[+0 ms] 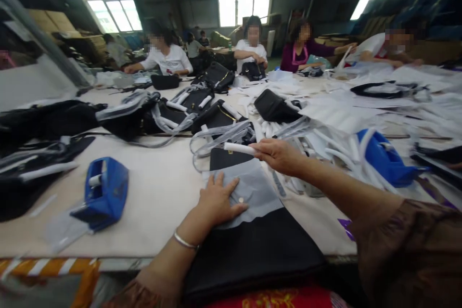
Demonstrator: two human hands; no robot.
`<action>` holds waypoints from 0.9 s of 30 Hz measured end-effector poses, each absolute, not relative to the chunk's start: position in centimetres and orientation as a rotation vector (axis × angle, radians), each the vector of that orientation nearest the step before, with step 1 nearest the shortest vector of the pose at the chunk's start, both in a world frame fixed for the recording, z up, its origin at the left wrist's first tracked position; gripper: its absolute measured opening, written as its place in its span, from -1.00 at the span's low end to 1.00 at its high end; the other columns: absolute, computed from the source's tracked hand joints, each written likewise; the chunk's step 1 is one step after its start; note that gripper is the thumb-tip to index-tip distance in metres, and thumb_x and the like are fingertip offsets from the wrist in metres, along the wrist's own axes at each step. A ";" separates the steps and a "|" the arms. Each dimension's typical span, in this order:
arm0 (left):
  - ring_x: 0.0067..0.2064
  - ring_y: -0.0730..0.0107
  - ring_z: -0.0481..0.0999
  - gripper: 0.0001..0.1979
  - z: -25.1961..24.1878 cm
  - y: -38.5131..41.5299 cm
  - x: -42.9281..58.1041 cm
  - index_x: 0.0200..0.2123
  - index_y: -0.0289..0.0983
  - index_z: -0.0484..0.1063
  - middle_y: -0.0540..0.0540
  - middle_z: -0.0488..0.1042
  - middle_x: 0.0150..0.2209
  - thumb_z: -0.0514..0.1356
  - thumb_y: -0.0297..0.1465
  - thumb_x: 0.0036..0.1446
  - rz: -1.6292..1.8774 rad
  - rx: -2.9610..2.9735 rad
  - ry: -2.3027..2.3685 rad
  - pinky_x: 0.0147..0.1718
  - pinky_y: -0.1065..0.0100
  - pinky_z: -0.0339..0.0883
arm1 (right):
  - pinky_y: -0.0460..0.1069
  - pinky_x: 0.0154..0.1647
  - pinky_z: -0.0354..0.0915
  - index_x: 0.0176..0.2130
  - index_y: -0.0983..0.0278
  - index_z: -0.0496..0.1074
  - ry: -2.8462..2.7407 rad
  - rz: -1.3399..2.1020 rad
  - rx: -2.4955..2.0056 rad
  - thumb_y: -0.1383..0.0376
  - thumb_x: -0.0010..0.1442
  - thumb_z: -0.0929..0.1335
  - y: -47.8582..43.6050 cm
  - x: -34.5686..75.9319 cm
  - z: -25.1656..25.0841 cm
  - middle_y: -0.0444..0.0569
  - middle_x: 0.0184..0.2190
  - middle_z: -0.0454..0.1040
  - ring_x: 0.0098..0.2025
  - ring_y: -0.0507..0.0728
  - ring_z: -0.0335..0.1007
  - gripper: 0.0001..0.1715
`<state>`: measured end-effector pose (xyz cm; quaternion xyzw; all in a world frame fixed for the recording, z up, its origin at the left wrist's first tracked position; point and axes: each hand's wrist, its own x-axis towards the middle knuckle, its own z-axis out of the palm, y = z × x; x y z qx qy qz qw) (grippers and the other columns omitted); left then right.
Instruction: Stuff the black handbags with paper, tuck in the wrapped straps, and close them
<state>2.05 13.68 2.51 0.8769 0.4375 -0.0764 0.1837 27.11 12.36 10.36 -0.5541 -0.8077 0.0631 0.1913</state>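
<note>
My left hand (pixel 218 200) lies flat, fingers spread, on a translucent grey sheet (pixel 258 187) that covers part of a black bag (pixel 252 245) at the near table edge. A silver bangle is on that wrist. My right hand (pixel 277 154) is closed on one end of a white paper roll (pixel 238 148), held just above the bag's far end. Behind the roll lie clear plastic straps (pixel 216 135).
A blue tape dispenser (pixel 104 192) sits at the left, a blue bag (pixel 384 159) at the right. Black bags, white rolls and paper cover the far table (pixel 159 187). Several seated people work along the far side. An orange-and-white striped edge (pixel 46 265) is at bottom left.
</note>
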 end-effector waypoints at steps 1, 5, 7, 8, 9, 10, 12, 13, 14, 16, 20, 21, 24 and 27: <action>0.38 -0.42 -0.16 -0.07 2.6 13.6 2.0 0.36 0.10 0.04 -0.21 -0.12 0.43 0.05 0.30 -0.05 -0.202 2.467 1.235 0.16 -0.32 0.04 | -0.06 -0.22 0.21 0.05 0.25 0.48 -2.338 0.180 -1.509 0.21 0.36 0.21 13.3 25.3 10.3 0.00 -0.27 0.47 -0.24 0.11 0.37 -0.60; 0.38 -0.44 -0.19 -0.07 2.5 13.6 1.9 0.35 0.14 0.02 -0.21 -0.14 0.42 0.05 0.32 -0.06 -0.192 2.437 1.244 0.14 -0.36 0.04 | -0.01 -0.22 0.16 -0.03 0.26 0.51 -2.619 0.094 -1.457 0.25 0.37 0.18 16.3 20.6 9.2 0.05 -0.26 0.48 -0.22 0.16 0.35 -0.63; 0.37 -0.47 -0.14 -0.06 2.3 13.6 1.8 0.35 0.15 0.02 -0.22 -0.13 0.42 0.05 0.33 -0.07 -0.186 2.434 1.235 0.11 -0.39 0.05 | 0.01 -0.22 0.15 -0.11 0.24 0.53 -2.740 0.094 -1.516 0.27 0.35 0.20 16.9 19.9 7.9 0.07 -0.27 0.49 -0.22 0.18 0.35 -0.65; 0.35 -0.48 -0.10 -0.06 2.2 13.6 1.7 0.35 0.15 0.02 -0.24 -0.11 0.41 0.05 0.33 -0.07 -0.172 2.438 1.228 0.10 -0.40 0.06 | 0.02 -0.22 0.15 -0.14 0.23 0.55 -2.786 0.109 -1.553 0.27 0.33 0.21 17.0 20.0 7.2 0.07 -0.28 0.49 -0.23 0.18 0.35 -0.67; 0.34 -0.49 -0.07 -0.06 2.0 13.6 1.6 0.35 0.15 0.02 -0.26 -0.08 0.40 0.05 0.33 -0.07 -0.156 2.443 1.220 0.08 -0.41 0.08 | 0.02 -0.21 0.15 -0.16 0.23 0.56 -2.814 0.123 -1.590 0.26 0.32 0.23 17.0 20.2 6.6 0.08 -0.29 0.50 -0.23 0.19 0.35 -0.69; 0.34 -0.49 -0.06 -0.06 1.9 13.6 1.5 0.35 0.15 0.02 -0.27 -0.07 0.39 0.05 0.33 -0.08 -0.141 2.445 1.215 0.06 -0.42 0.09 | 0.02 -0.21 0.15 -0.16 0.22 0.57 -2.815 0.117 -1.628 0.25 0.31 0.25 17.0 20.6 6.3 0.08 -0.30 0.50 -0.23 0.20 0.35 -0.70; 0.35 -0.50 -0.10 -0.05 1.7 13.7 1.4 0.35 0.17 0.02 -0.26 -0.08 0.40 0.04 0.34 -0.09 -0.124 2.444 1.208 0.06 -0.44 0.08 | 0.03 -0.20 0.16 -0.13 0.24 0.57 -2.716 0.019 -1.693 0.23 0.30 0.27 16.8 21.7 6.6 0.09 -0.30 0.49 -0.22 0.20 0.35 -0.70; 0.36 -0.50 -0.14 -0.05 1.6 13.8 1.4 0.35 0.18 0.01 -0.24 -0.10 0.40 0.04 0.35 -0.10 -0.126 2.442 1.205 0.06 -0.45 0.07 | 0.03 -0.20 0.17 -0.10 0.25 0.57 -2.628 -0.058 -1.705 0.24 0.30 0.28 16.8 22.2 7.2 0.09 -0.28 0.48 -0.21 0.20 0.35 -0.69; 0.36 -0.50 -0.17 -0.05 1.6 13.8 1.4 0.35 0.19 0.01 -0.22 -0.13 0.41 0.04 0.35 -0.10 -0.129 2.441 1.205 0.07 -0.45 0.05 | 0.02 -0.19 0.18 -0.06 0.26 0.55 -2.532 -0.127 -1.688 0.23 0.30 0.29 16.9 22.6 8.1 0.10 -0.26 0.47 -0.21 0.20 0.35 -0.68; 0.37 -0.49 -0.18 -0.04 1.5 13.8 1.5 0.34 0.20 0.00 -0.20 -0.16 0.42 0.04 0.35 -0.11 -0.137 2.441 1.213 0.08 -0.44 0.04 | 0.00 -0.19 0.22 0.01 0.26 0.53 -2.378 -0.153 -1.559 0.23 0.30 0.30 17.3 22.8 10.0 0.08 -0.20 0.46 -0.21 0.17 0.36 -0.65; 0.37 -0.49 -0.19 -0.04 1.5 13.9 1.7 0.35 0.20 -0.01 -0.21 -0.16 0.43 0.04 0.35 -0.11 -0.155 2.446 1.232 0.08 -0.44 0.05 | -0.04 -0.17 0.28 -0.04 0.25 0.56 -2.317 0.196 -1.226 0.29 0.25 0.37 18.1 21.1 10.5 0.00 -0.23 0.45 -0.27 0.07 0.39 -0.71; 0.37 -0.49 -0.18 -0.04 1.5 13.8 1.7 0.34 0.19 0.00 -0.22 -0.15 0.42 0.03 0.36 -0.11 -0.159 2.445 1.231 0.08 -0.45 0.04 | -0.04 -0.16 0.29 -0.07 0.26 0.57 -2.338 0.291 -1.193 0.32 0.24 0.37 18.1 20.6 9.5 -0.01 -0.25 0.45 -0.27 0.07 0.39 -0.73; 0.34 -0.52 -0.06 -0.03 1.7 13.8 1.6 0.34 0.17 0.04 -0.26 -0.06 0.40 0.03 0.36 -0.12 -0.136 2.453 1.221 0.05 -0.46 0.06 | -0.03 -0.12 0.32 -0.10 0.28 0.59 -2.400 0.499 -1.237 0.43 0.21 0.34 17.8 20.3 5.1 0.02 -0.27 0.47 -0.22 0.10 0.43 -0.70; 0.33 -0.52 -0.03 -0.04 1.7 13.7 1.5 0.34 0.16 0.05 -0.29 0.02 0.37 0.04 0.35 -0.12 -0.092 2.461 1.213 0.02 -0.44 0.11 | 0.00 -0.04 0.33 -0.07 0.28 0.59 -2.328 0.610 -1.402 0.46 0.18 0.34 17.1 21.6 0.8 0.05 -0.21 0.50 -0.16 0.13 0.46 -0.66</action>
